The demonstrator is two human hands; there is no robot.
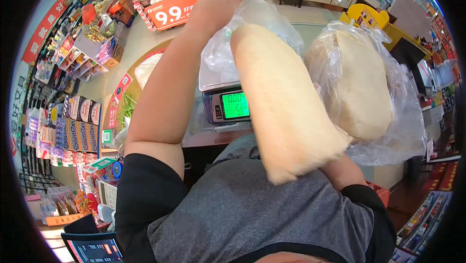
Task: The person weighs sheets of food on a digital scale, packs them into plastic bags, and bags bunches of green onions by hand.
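On the tabletop (194,133): scale (210,107), facing the wearer; green display (235,105) lit, its right edge covered by the slab.
Slab (286,98): one, pale, long, blurred at the lower end; raised and tilted, overlapping the right side of the scale in view, its near end before the shirt (252,205).
Clear bag (221,57): one, thin plastic, over the pan of the scale, just behind the slab's far end; whether any of the slab is inside cannot be told.
Left hand (213,10): beyond the scale, fingers clamped on the clear bag's upper edge.
Right hand: hidden behind the slab, to the right of the scale; forearm (342,172) in view; I cannot tell how the fingers stand.
Second bag (405,122): right of the scale, clear plastic, around further pale slabs (364,86).
Greens (127,105): left of the scale, past the left arm.
Sign (170,16): beyond the scale and to its left, red, marked 9.9.
Screen (94,249): left of the scale, nearer the wearer.
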